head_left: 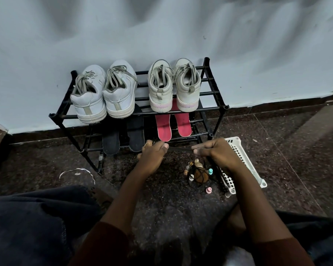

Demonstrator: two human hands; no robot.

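My left hand [152, 156] and my right hand [216, 153] each pinch one end of a thin black strap [180, 149], stretched level between them in front of the black shoe rack [217, 96]. The strap's right part runs down under my right hand, partly hidden. On the floor below my right hand lies a small pile of trinkets [197, 172]: a brown round piece, dark cords and small pastel bottles. A pink bottle [208, 190] stands apart, nearer to me.
Two pairs of pale sneakers [104, 93] [174, 87] sit on the rack's top shelf; black insoles [111, 141] and red insoles [163, 128] lie on the lower one. A white plastic basket [244, 160] lies at the right. A white cord [75, 172] curls at left. My knees frame the near floor.
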